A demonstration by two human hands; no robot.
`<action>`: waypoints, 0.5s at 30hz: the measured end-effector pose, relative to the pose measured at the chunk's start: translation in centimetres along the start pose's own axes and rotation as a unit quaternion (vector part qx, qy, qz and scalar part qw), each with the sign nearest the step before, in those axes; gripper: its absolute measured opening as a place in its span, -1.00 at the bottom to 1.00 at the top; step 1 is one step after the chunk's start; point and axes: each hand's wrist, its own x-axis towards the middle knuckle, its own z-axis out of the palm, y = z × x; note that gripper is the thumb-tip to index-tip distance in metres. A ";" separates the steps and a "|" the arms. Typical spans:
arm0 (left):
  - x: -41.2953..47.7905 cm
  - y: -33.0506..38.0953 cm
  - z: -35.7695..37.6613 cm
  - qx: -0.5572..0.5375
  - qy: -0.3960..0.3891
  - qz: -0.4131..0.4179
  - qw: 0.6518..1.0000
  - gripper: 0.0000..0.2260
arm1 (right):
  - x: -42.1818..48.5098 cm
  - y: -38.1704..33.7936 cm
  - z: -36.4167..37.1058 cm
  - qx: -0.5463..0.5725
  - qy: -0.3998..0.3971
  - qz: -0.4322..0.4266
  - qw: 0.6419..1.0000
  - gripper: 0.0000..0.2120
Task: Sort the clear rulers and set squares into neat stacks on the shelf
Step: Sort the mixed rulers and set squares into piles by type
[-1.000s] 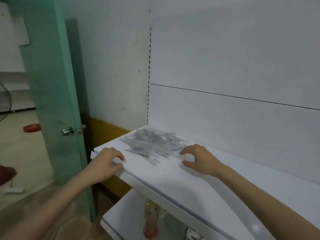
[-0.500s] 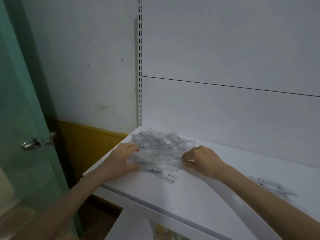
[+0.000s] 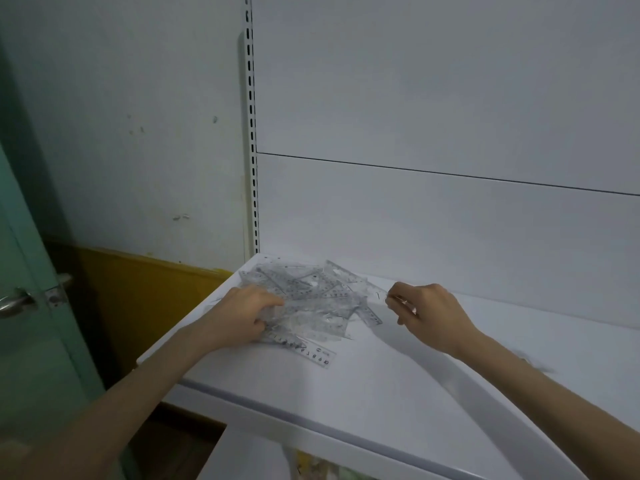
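Observation:
A loose pile of clear rulers and set squares [image 3: 318,296] lies at the back left corner of the white shelf [image 3: 381,382]. One ruler with printed digits [image 3: 313,353] sticks out of the pile toward the front. My left hand [image 3: 242,315] sits on the pile's left side, fingers and thumb curled round some of the clear pieces. My right hand [image 3: 429,315] is just right of the pile, fingertips pinched together on what looks like a thin clear piece; its shape is hard to make out.
The shelf's back panel and a slotted upright [image 3: 254,168] stand right behind the pile. A green door with a metal handle [image 3: 17,303] is at the left. A faint blurred clear item [image 3: 535,363] lies by my right forearm. A lower shelf [image 3: 311,465] holds goods.
My right hand has drawn away from the pile's right edge toward the right. My left hand has curled tighter on the pile's left side. The view has moved closer.

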 end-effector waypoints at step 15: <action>-1.6 1.2 0.0 -0.171 0.002 0.006 0.985 -0.83 | -1.0 -1.3 -0.7 0.128 -0.022 0.071 0.989 -0.82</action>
